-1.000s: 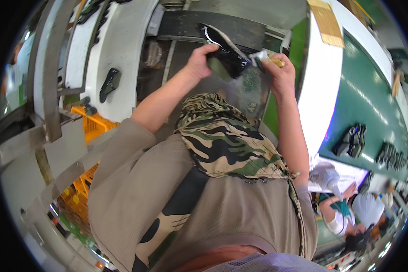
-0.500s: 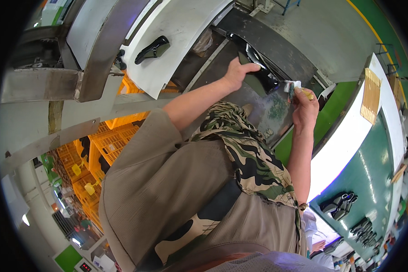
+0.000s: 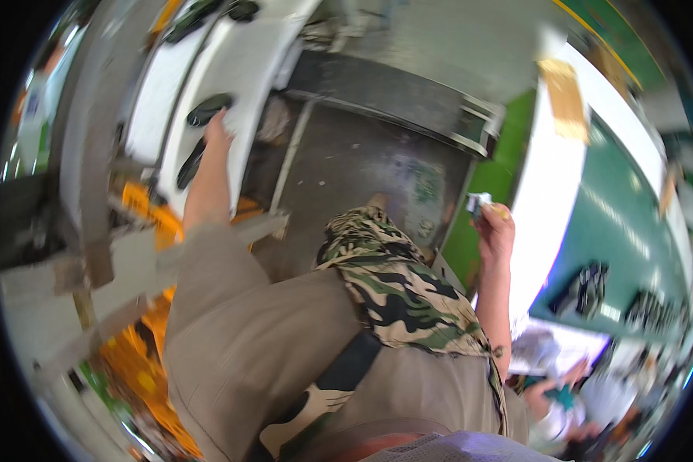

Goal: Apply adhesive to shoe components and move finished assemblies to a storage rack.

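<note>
My left hand (image 3: 219,132) stretches out over the white bench at the left, its fingers closed on the near end of a black shoe (image 3: 206,109). Motion blurs the grip. A second black shoe (image 3: 191,164) lies beside my wrist on the same bench, partly covered by it. On the other side my right hand (image 3: 497,225) is raised, closed around a small crumpled white cloth (image 3: 478,202). Something yellow shows between those fingers, too blurred to make out.
More dark shoes (image 3: 195,19) lie at the far left. A grey metal frame (image 3: 92,154) stands left, above orange crates (image 3: 142,369). A dark ledge (image 3: 377,88) runs ahead. On the right, shoes (image 3: 581,289) sit on a green-topped table (image 3: 616,231); another person's hand (image 3: 576,371) shows behind.
My left hand has carried the black shoe from in front of me leftward to the white bench. My right hand keeps the white cloth and has drifted slightly left and down. The view has turned.
</note>
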`<action>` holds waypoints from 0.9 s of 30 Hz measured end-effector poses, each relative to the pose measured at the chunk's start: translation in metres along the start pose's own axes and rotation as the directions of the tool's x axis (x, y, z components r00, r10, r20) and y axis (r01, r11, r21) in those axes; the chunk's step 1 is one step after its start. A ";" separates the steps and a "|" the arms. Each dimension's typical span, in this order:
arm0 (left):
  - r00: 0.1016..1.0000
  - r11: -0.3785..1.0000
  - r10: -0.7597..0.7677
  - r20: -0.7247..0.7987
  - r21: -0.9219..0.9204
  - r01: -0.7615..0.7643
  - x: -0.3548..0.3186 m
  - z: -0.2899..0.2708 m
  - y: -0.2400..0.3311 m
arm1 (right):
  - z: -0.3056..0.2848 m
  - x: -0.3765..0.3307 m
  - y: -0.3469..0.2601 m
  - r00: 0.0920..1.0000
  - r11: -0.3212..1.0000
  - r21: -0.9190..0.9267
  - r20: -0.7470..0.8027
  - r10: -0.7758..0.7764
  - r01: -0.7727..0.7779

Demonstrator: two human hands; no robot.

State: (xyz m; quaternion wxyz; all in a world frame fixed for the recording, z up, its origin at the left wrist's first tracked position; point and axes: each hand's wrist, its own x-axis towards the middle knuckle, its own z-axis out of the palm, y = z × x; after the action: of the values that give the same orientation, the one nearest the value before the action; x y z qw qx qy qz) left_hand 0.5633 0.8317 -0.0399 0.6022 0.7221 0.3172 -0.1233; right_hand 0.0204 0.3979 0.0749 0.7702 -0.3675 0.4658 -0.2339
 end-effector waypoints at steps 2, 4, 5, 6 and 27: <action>0.994 0.994 0.055 0.098 0.086 -0.063 -0.009 0.017 -0.040 | -0.030 -0.001 0.001 1.000 0.996 0.080 0.010 0.027 -0.028; 0.881 0.986 -0.124 0.456 0.152 0.060 -0.062 0.089 -0.098 | -0.058 -0.009 -0.005 0.993 0.991 0.129 -0.121 -0.007 0.023; 0.847 0.956 -0.227 0.480 0.275 0.101 -0.095 0.126 -0.118 | -0.080 -0.012 -0.006 0.991 0.983 0.176 -0.125 -0.036 0.058; 0.747 0.932 -0.289 0.599 0.355 0.076 -0.118 0.154 -0.133 | -0.092 -0.021 -0.010 0.987 0.966 0.243 -0.156 -0.048 0.085; 0.160 0.352 -0.714 0.682 0.547 -0.760 -0.913 0.483 -0.493 | -0.373 -0.224 0.052 0.447 0.663 0.310 -0.893 -0.043 0.682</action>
State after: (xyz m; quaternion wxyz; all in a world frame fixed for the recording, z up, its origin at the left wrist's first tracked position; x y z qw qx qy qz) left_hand -0.3383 0.1275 -0.0367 0.1026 0.6357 -0.3160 -0.6968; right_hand -0.4126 0.4585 0.0461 0.4515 -0.0236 0.5622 -0.6925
